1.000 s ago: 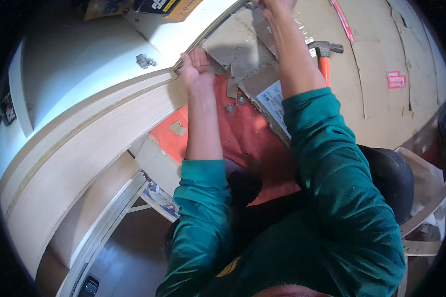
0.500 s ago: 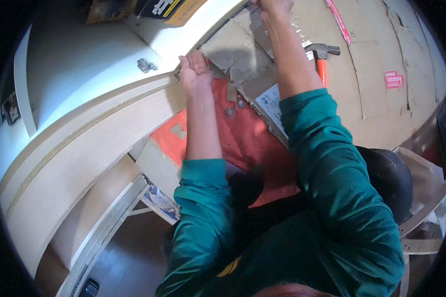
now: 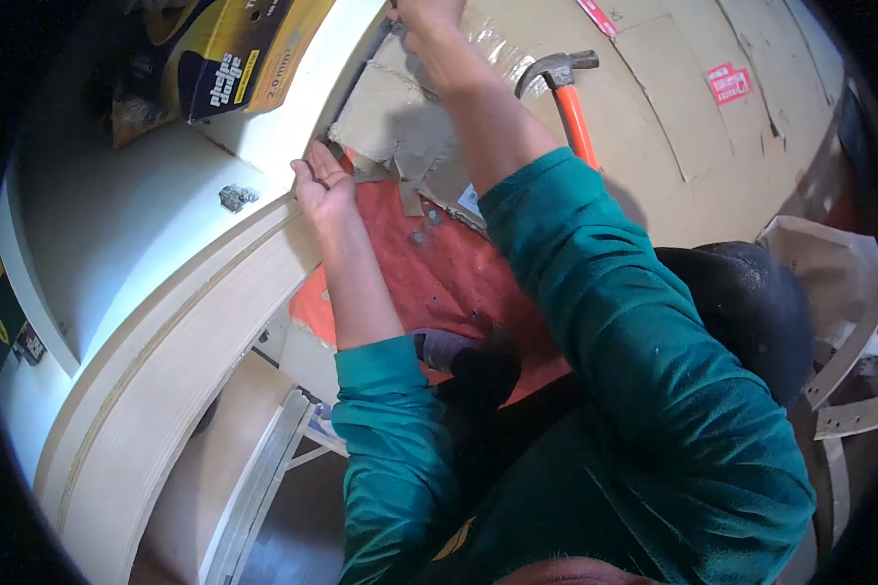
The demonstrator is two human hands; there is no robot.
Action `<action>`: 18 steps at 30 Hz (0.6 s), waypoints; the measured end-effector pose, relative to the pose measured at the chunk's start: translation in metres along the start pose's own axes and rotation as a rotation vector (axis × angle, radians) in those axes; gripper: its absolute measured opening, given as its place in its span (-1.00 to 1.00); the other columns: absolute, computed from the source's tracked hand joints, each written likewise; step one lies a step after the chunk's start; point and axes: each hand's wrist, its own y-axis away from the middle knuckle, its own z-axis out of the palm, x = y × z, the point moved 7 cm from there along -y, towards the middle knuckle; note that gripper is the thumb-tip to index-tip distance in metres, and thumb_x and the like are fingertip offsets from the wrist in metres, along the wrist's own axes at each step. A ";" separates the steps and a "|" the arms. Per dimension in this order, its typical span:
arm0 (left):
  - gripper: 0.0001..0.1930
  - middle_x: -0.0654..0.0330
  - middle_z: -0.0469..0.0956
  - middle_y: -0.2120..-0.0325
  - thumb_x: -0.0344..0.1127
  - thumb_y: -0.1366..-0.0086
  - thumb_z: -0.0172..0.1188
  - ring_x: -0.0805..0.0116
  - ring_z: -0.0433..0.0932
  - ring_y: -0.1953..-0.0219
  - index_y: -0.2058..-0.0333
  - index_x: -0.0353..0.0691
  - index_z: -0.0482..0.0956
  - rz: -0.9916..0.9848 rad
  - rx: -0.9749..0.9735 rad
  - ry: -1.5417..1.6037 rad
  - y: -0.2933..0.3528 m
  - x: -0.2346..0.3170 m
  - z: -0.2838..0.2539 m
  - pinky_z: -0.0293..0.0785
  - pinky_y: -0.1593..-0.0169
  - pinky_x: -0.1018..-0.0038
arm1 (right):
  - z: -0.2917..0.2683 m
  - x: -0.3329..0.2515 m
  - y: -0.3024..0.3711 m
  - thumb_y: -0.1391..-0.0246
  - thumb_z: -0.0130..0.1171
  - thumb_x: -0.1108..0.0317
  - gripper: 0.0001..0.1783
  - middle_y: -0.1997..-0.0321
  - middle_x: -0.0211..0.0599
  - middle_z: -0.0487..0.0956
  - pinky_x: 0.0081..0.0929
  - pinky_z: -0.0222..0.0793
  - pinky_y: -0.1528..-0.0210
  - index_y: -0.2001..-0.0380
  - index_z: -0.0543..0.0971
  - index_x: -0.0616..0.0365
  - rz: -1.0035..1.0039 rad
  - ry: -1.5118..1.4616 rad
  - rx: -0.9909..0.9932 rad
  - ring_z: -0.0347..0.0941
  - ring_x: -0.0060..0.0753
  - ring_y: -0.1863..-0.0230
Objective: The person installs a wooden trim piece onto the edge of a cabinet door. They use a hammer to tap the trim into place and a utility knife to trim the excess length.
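Head view: all directions are read off this picture, with 12 o'clock at its top.
Pale board [image 3: 200, 341]: near 9 o'clock, its long axis running roughly from 7 to 1 o'clock, bent by the lens; from the left hand it stretches away toward 7 or 8 o'clock.
Left hand [image 3: 327, 190]: nearer to the board, just beside its upper end; palm upward, fingers apart, nothing visible in it. I cannot tell whether it touches the wood.
Right hand [image 3: 431, 15]: at 12 o'clock, farther from the board and cut by the top of the picture; I cannot tell what its fingers close on, if anything.
Hammer [image 3: 568, 107]: at 1 o'clock, orange handle, lying on flattened cardboard [image 3: 693, 180], apart from both hands.
Box [image 3: 239, 63]: at 11 o'clock, black, yellow and orange, with large print and a size marking.
Sticker [image 3: 728, 84]: at 2 o'clock on the cardboard, red and white, its small lettering too blurred to read.
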 end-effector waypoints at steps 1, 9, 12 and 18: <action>-0.62 -0.04 0.51 0.00 -0.17 -0.46 -0.01 0.15 0.53 -0.07 -0.01 -0.42 0.37 -0.016 -0.005 0.017 0.002 0.001 0.000 0.59 -0.12 0.28 | -0.002 -0.008 0.003 0.04 0.29 0.41 -0.86 0.51 -0.27 0.60 -0.35 0.39 0.47 0.41 0.66 0.26 -0.054 0.299 0.040 0.51 -0.35 0.51; -0.69 -0.04 0.55 0.04 -0.22 -0.45 0.02 0.13 0.56 -0.05 0.04 -0.39 0.43 -0.037 -0.041 0.053 -0.001 0.005 -0.001 0.59 -0.12 0.25 | -0.004 -0.035 0.026 0.02 0.27 0.20 -0.74 0.36 -0.04 0.67 -0.20 0.45 0.16 0.35 0.69 0.15 -0.033 0.615 0.208 0.60 -0.09 0.26; -0.69 -0.04 0.54 0.04 -0.23 -0.45 0.02 0.14 0.55 -0.05 0.04 -0.39 0.43 -0.018 -0.027 0.029 -0.002 0.004 -0.001 0.60 -0.11 0.26 | -0.004 -0.034 0.030 0.02 0.25 0.18 -0.75 0.39 -0.06 0.67 -0.20 0.45 0.18 0.34 0.69 0.11 0.060 0.530 0.166 0.60 -0.06 0.29; -0.68 -0.02 0.53 0.04 -0.23 -0.44 0.03 0.16 0.55 -0.04 0.04 -0.40 0.43 -0.004 -0.013 -0.012 0.002 0.006 -0.001 0.61 -0.10 0.27 | -0.002 -0.051 0.036 0.01 0.22 0.17 -0.74 0.42 -0.05 0.66 -0.17 0.45 0.19 0.36 0.68 0.12 0.001 0.600 0.179 0.60 0.00 0.31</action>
